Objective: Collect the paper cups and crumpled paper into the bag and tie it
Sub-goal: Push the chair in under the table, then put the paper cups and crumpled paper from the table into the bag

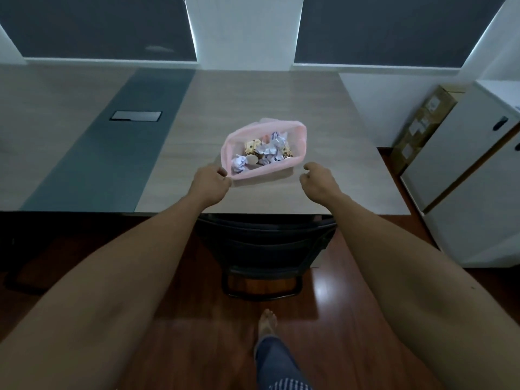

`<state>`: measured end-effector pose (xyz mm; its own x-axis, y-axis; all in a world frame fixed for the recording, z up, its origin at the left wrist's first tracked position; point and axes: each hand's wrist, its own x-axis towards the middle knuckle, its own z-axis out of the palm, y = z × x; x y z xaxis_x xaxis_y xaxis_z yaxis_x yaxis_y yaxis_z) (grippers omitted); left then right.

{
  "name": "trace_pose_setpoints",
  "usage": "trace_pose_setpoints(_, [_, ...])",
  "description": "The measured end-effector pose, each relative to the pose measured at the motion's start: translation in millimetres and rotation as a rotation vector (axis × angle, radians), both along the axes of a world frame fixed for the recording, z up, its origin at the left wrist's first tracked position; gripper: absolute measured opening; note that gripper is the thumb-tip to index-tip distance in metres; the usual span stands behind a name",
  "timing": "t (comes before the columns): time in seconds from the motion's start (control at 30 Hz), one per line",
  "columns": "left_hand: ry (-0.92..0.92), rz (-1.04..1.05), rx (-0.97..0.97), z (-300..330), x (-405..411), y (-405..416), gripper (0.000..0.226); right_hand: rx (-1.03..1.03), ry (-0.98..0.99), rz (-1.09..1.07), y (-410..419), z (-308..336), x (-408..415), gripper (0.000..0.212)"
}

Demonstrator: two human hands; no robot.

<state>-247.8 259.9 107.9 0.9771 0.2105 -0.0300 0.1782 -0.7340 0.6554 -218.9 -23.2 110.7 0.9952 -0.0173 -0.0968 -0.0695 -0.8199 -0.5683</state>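
Observation:
A pink plastic bag (pixel 298 133) stands on the wooden table (pixel 281 94) with its mouth wide open. Inside lie several crumpled paper balls (pixel 270 149) and patterned paper cups (pixel 251 146). My left hand (pixel 209 185) pinches the bag's rim at its near left corner. My right hand (pixel 316 181) hovers a little to the right of the bag's near right corner, fingers loosely curled, holding nothing and apart from the bag.
A black chair (pixel 264 249) is tucked under the table's near edge. A dark strip with a cable hatch (pixel 136 115) runs along the table's left part. White cabinets (pixel 464 178) and cardboard boxes (pixel 422 128) stand at the right. My bare foot (pixel 267 323) is on the wood floor.

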Motion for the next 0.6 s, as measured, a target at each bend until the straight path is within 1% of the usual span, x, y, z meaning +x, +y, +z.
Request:
trace_pose_setpoints(0.17, [0.083,-0.082,0.042,-36.8,78.2,11.4,0.037,0.115,-0.003,-0.050,-2.1,-31.2,82.5,0.039])
trace_pose_setpoints(0.33, [0.172,-0.148,0.130,-79.1,162.3,18.7,0.053,0.207,0.017,-0.143,0.0,-65.6,167.4,0.040])
trace_pose_setpoints(0.47, [0.196,-0.134,0.155,-107.8,216.1,24.1,0.056,0.170,-0.027,-0.120,3.9,-92.3,227.5,0.030])
trace_pose_setpoints(0.53, [0.200,-0.130,0.133,-121.4,237.0,25.3,0.064,0.151,0.009,-0.125,4.4,-104.7,254.3,0.025])
trace_pose_setpoints(0.6, [0.192,-0.106,0.094,-132.0,254.4,25.2,0.076,0.182,0.052,-0.144,5.4,-112.1,276.2,0.030])
